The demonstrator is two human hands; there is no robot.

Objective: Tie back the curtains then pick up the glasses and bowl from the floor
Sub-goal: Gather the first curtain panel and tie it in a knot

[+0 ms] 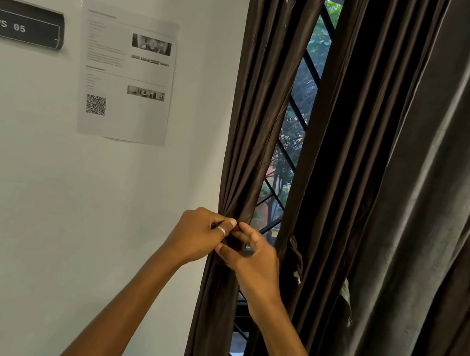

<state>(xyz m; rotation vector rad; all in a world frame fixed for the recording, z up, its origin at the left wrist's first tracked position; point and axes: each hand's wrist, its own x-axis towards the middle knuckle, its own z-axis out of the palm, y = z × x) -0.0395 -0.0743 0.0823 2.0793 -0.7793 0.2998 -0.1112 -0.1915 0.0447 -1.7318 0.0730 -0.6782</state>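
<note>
A dark brown curtain panel (pixel 253 118) hangs at the left side of the window, gathered into a narrow bunch at waist height. My left hand (pixel 196 235), with a ring on one finger, pinches the tie-back band (pixel 236 241) at the gathered spot. My right hand (pixel 254 258) pinches the same dark band from the right, thumb and forefinger curled around it. A second, wider brown curtain (pixel 396 189) hangs to the right, with another tie strap (pixel 296 258) dangling on it. Glasses and bowl are out of view.
A white wall (pixel 66 211) lies to the left, carrying a printed sheet with a QR code (pixel 126 75) and a black "WS 05" sign (pixel 17 21). Between the curtains a window with a black diamond grille (pixel 294 132) shows green trees outside.
</note>
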